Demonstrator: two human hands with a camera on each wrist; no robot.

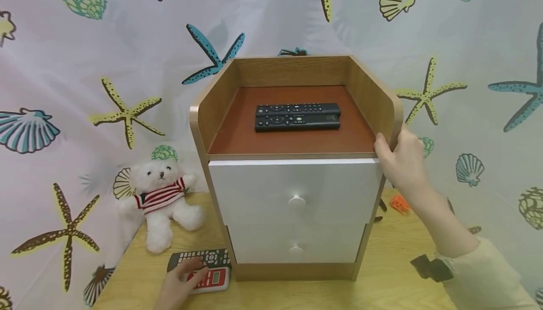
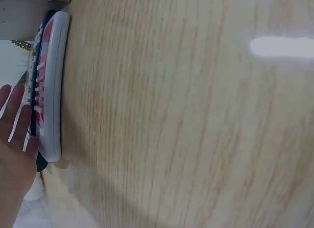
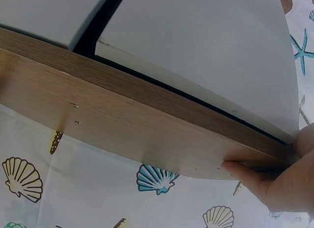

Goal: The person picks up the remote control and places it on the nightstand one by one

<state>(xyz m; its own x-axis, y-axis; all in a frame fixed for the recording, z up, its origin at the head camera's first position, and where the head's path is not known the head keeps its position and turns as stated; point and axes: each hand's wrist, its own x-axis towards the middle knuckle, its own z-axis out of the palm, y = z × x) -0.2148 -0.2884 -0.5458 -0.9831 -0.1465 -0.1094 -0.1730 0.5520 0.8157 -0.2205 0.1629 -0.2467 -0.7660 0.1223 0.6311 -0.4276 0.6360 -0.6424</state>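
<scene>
My right hand (image 1: pixel 403 161) grips the front edge of the right side panel of a small wooden cabinet (image 1: pixel 292 72), thumb on the inner side. In the right wrist view, a finger (image 3: pixel 248 175) lies along the panel's outer face. The upper white drawer (image 1: pixel 254 190) juts out a little past the lower drawer (image 1: pixel 267 244). Low at the left, my left hand (image 1: pixel 178 284) reaches over a red-and-white calculator (image 1: pixel 217 279) with its fingers loosely extended. Behind the calculator lies a dark remote control (image 1: pixel 218 256), partly covered by that hand.
Two black remotes (image 1: pixel 297 121) lie side by side on the cabinet's brown top. A white teddy bear (image 1: pixel 165 206) in a striped shirt sits on the wooden table (image 1: pixel 263 296) at left. Orange stringy stuff (image 1: pixel 399 204) lies behind the right arm. A shell-patterned curtain (image 1: pixel 271 18) hangs behind.
</scene>
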